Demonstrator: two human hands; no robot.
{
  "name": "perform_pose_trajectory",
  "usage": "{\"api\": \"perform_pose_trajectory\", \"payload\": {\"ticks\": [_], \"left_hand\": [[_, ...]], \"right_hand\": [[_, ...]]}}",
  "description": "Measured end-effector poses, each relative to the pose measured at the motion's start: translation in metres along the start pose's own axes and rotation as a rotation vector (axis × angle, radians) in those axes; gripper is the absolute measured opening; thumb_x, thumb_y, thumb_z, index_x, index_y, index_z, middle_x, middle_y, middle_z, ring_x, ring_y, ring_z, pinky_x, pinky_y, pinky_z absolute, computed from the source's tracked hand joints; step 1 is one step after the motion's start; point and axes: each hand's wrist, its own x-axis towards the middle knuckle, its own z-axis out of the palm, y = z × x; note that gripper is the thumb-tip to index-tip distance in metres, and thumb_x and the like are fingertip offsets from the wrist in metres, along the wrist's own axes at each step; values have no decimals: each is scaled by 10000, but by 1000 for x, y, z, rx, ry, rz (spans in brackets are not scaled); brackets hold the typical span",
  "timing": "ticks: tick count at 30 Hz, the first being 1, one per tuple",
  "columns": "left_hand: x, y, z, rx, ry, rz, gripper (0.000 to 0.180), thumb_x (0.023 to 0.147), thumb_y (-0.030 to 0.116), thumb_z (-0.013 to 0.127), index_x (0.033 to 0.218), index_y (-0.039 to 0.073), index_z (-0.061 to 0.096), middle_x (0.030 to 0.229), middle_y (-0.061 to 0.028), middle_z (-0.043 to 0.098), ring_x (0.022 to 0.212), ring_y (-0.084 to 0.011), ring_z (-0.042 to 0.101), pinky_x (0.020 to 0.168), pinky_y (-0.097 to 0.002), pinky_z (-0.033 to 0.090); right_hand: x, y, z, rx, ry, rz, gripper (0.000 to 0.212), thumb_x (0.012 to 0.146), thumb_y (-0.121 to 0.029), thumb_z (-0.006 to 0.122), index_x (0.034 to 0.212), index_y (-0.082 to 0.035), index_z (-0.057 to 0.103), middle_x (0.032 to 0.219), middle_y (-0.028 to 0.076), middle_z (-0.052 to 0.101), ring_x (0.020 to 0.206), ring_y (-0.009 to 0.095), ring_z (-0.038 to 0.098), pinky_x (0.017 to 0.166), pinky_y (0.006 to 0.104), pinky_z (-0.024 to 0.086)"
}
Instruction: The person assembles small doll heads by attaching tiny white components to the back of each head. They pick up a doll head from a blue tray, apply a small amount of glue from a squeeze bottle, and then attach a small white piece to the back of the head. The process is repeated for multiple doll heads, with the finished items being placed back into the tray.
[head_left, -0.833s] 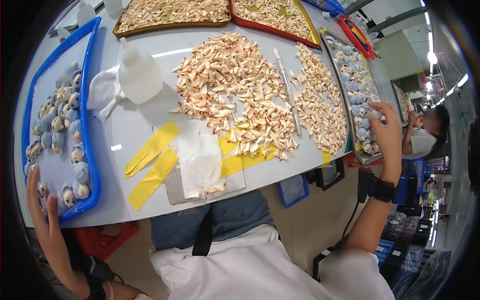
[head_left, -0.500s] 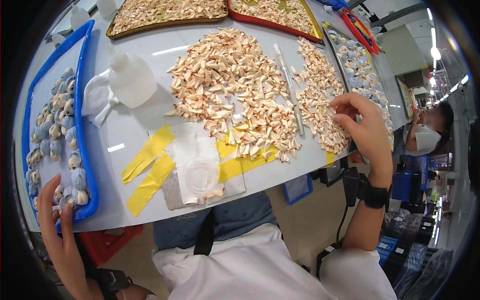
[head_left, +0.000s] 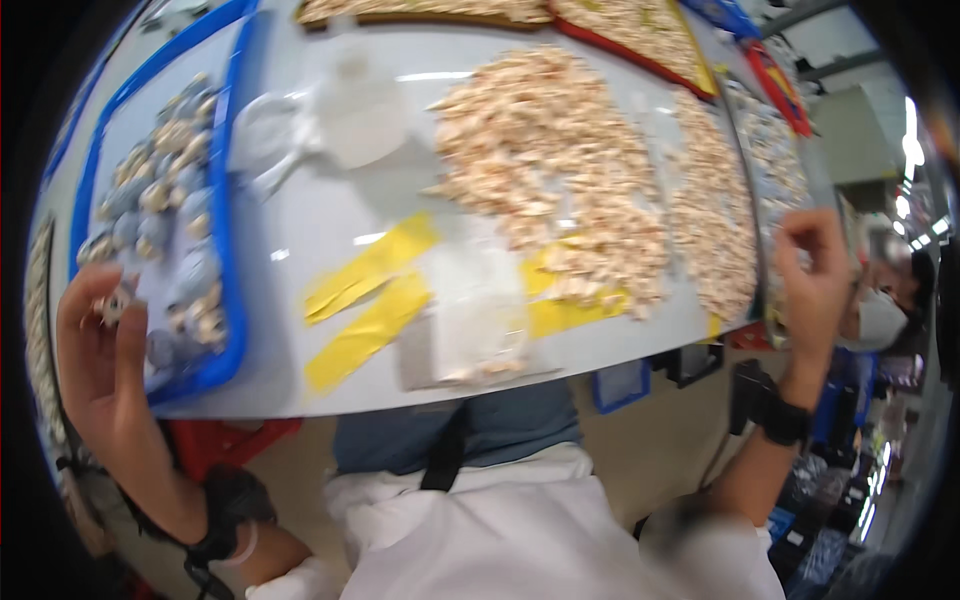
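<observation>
My left hand (head_left: 105, 360) is above the near end of a blue-rimmed tray (head_left: 228, 200), its fingers closed round a small figurine (head_left: 113, 303) with a pale face. Similar blue-and-cream figurines (head_left: 165, 185) lie loose in that tray. At the right, my right hand (head_left: 812, 270) is raised with thumb and forefinger curled together in a pinch. Whatever it may hold is too small and blurred to make out. Beside it lies a narrow heap of small cream pointed pieces (head_left: 712, 220), and a larger heap of them (head_left: 550, 130) covers the table's middle.
A translucent white bottle (head_left: 360, 110) stands by a white cloth (head_left: 270, 135). Yellow tape strips (head_left: 370, 265) and a clear round dish on a pale sheet (head_left: 480, 320) are near the front edge. Trays of cream pieces (head_left: 640, 30) line the back. Another person (head_left: 880, 310) sits at far right.
My left hand has lifted from the tray with a figurine in its fingers. The right hand has moved right, off the narrow heap. The view has shifted and blurred.
</observation>
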Motion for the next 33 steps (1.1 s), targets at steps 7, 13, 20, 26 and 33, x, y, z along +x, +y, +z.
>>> {"api": "perform_pose_trajectory", "payload": {"ticks": [7, 13, 20, 26, 33], "left_hand": [[-23, 31, 7, -213, 79, 61, 413, 813, 343, 640, 1037, 16, 525, 1044, -149, 558, 775, -148, 538, 629, -203, 405], [-56, 46, 44, -690, -104, -188, 404, 762, 294, 704, 986, 29, 496, 915, -135, 514, 670, -157, 549, 491, -192, 410], [-65, 53, 62, -849, -137, -316, 441, 719, 245, 744, 973, 3, 476, 930, -144, 518, 718, -178, 577, 522, -200, 451], [-63, 44, 67, -925, -342, -125, 386, 738, 206, 723, 958, 2, 479, 960, -175, 532, 754, -202, 586, 575, -216, 478], [-72, 56, 69, -1171, -311, -402, 383, 744, 195, 722, 972, 15, 473, 969, -202, 542, 713, -239, 616, 555, -252, 508]], "right_hand": [[-14, -46, -5, 71, -29, 91, 172, 887, -69, 494, 1025, 5, 565, 843, 18, 555, 768, 61, 484, 675, 184, 384], [-32, -107, 35, 443, -196, 222, 64, 877, -17, 487, 902, 13, 537, 781, 49, 571, 671, 100, 527, 631, 209, 421], [-18, -124, 49, 341, -149, -173, 50, 849, 19, 500, 888, 36, 527, 909, 76, 524, 811, 122, 484, 760, 224, 368], [-21, -140, 57, 363, -33, -115, 98, 893, -13, 482, 975, 28, 515, 862, 81, 565, 736, 106, 495, 684, 208, 398], [-19, -141, 71, 330, 128, -237, 115, 909, -25, 463, 988, 48, 504, 825, 131, 600, 707, 125, 530, 661, 226, 433]]}}
